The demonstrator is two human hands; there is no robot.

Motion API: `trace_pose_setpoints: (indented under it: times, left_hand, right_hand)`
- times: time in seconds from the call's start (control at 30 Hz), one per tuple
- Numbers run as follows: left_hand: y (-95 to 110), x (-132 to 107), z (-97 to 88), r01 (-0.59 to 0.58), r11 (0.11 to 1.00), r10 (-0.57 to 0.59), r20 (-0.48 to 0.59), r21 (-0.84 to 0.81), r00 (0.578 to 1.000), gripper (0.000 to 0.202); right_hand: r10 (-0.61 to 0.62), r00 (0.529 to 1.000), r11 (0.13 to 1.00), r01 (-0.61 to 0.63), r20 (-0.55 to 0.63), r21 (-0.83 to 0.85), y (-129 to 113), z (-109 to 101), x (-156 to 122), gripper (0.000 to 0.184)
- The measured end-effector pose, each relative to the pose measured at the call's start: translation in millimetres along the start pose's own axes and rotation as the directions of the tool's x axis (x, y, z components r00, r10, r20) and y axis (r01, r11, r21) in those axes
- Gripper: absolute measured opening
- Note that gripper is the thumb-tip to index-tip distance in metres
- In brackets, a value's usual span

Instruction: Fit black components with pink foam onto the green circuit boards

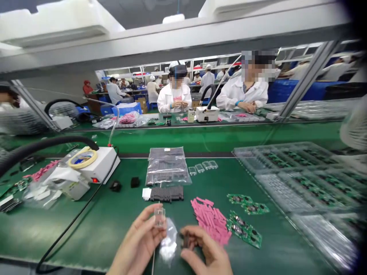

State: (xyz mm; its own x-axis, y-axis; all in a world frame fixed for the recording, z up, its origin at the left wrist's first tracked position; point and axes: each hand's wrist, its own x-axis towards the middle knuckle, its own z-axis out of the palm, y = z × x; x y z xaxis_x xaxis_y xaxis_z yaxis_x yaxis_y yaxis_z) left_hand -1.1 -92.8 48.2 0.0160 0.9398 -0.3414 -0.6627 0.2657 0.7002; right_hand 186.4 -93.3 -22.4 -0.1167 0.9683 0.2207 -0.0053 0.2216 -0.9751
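Observation:
Between the thumb and fingers of my left hand (145,233) is a small clear plastic frame (159,217), held upright. Just to its right, my right hand (205,248) pinches a small dark piece (185,240), partly covered by the fingers. A crumpled clear plastic bag (169,242) lies on the green mat between the hands. Beyond my right hand spreads a heap of pink strips (210,219). Several green circuit boards (245,229) lie to the right of the heap. Ahead of the hands is a row of dark strips (166,193).
A bagged stack of dark strips (166,166) lies farther back, beside several clear plastic frames (203,167). Clear trays (301,183) with circuit boards fill the right side. At left, a white box (100,164) carries a tape roll (82,158); its black cable (77,214) crosses the mat. Co-workers sit opposite.

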Motion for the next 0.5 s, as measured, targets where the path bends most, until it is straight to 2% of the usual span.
trace_pose_setpoints:
  times: [0.1,0.27,0.5]
  left_hand:
    - [-26,-16,-0.4,0.079,0.992,-0.08,-0.006,-0.097,0.997,0.036]
    - [-37,-29,6.7,0.089,0.992,-0.088,0.021,-0.088,0.996,0.032]
    - [-43,-33,8.9,0.048,0.997,-0.053,0.088,0.059,0.995,0.03]
  right_hand:
    - [-0.01,1.0,0.992,0.011,-0.005,0.122,-19,-3,6,0.028]
    - [-0.083,0.995,0.989,0.075,0.06,0.13,-46,-2,6,0.025]
    - [-0.012,0.993,0.99,-0.006,0.119,0.144,-42,-3,-2,0.023]
